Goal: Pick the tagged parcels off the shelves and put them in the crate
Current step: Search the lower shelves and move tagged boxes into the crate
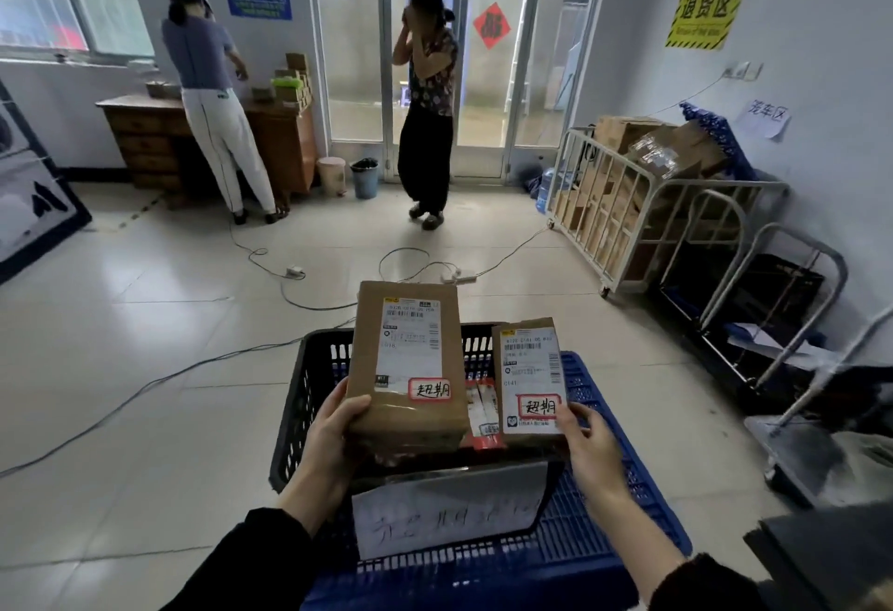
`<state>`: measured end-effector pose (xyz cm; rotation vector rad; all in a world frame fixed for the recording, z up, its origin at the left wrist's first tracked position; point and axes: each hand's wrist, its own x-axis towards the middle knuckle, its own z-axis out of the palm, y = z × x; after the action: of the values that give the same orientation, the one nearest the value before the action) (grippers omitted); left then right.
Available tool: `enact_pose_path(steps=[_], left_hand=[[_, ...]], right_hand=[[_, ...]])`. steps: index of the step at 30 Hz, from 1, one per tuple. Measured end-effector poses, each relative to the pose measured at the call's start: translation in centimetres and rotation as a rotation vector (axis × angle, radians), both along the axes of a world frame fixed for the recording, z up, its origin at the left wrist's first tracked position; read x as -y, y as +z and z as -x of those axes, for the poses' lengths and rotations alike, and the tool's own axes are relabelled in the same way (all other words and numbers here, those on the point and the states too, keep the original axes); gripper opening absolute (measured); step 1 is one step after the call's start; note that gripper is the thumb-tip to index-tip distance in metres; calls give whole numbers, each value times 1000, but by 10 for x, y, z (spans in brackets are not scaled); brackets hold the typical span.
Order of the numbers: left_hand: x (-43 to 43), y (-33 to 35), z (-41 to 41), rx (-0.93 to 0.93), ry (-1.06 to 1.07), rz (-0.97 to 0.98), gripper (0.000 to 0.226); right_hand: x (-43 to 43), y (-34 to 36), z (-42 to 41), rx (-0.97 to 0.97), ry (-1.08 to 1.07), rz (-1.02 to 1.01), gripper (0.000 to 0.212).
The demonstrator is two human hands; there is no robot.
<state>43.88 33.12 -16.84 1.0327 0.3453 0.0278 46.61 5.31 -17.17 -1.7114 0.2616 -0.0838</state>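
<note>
The two parcels are held above the black crate (299, 412), so the step in hand is judged to be the lowering-in. It is best done one box at a time. The larger parcel (406, 359), at 12 o'clock from the left hand (333, 426), is to be tipped flat and set toward the crate's 9 o'clock wall. The smaller parcel (529, 368) is then laid beside it, toward 3 o'clock. A red-and-white packet (483, 410) is seen inside between the two boxes and should not be caught under a corner; the rest of the crate floor is hidden. As each box is gripped only at its near end, the far end may swing, so a low release is advised rather than a drop.

The left hand is curled round the larger parcel's near left corner, thumb laid on the top face. The smaller parcel's near right corner is pinched by the right hand (587, 441), thumb on the label side.

Both parcels are brown cardboard, each faced with a white barcoded shipping label and a red-bordered handwritten tag (430, 389) at the near end. The larger one is banded with clear tape. The crate is latticed, is set on a blue slatted pallet (618, 528), and a white paper sign (449, 514) is fixed at its 6 o'clock wall.
</note>
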Motion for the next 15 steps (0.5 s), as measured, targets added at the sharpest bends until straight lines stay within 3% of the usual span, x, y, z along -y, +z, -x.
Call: enact_pose_path(steps=[9,15], left_hand=[[-18,-41,-52,-143,86,-37,45],[-44,-62,-82,-217,-32,-148,41]], right_hand=[[3,-41,-80,-137,64,74,42],[-4,-67,-117,-215,94,87,43]])
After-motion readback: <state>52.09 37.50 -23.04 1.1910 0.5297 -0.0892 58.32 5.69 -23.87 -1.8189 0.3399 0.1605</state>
